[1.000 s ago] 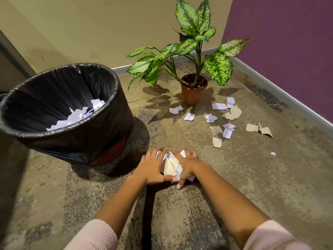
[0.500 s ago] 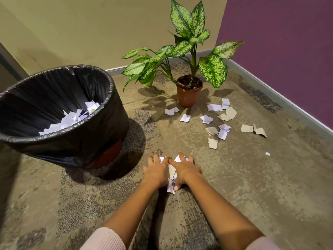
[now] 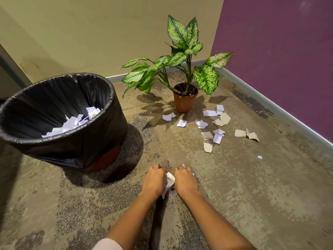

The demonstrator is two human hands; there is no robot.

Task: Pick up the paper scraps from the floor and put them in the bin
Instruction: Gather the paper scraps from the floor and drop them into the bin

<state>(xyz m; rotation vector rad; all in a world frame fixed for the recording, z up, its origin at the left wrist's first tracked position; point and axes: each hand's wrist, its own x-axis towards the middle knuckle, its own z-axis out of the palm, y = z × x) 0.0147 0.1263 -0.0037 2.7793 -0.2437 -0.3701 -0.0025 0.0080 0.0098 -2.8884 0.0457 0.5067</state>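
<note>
Both hands down low over the floor [image 3: 252,195], side by side, knuckles up. Left hand [image 3: 155,180] curled round one side of a wad of paper scraps [image 3: 170,177], right hand [image 3: 183,181] curled round the other, with the fingers of both bent inward and squeezing the white and tan pieces between them. A white strip hangs from the wad down between the wrists. Cannot tell whether the wad touches the floor or sits just off it. A pale pink sleeve [image 3: 108,245] at the bottom edge, on the left forearm.

Ahead and to the left, near the hands, the bin [image 3: 112,98] — round, upright, wrapped in a black liner [image 3: 75,148] folded over the rim, with a reddish base showing under the liner's hem. Inside, a heap of white scraps [image 3: 72,122] lying against the right-hand wall.

Ahead and to the right, loose scraps [image 3: 217,134] scattered flat on the floor, white and tan mixed, well apart from the hands and spread in front of a potted plant [image 3: 184,100] in a terracotta-coloured pot. One tiny white piece [image 3: 259,157] apart from the rest, further right. Beige wall [image 3: 108,33] behind, purple wall [image 3: 279,51] on the right.
</note>
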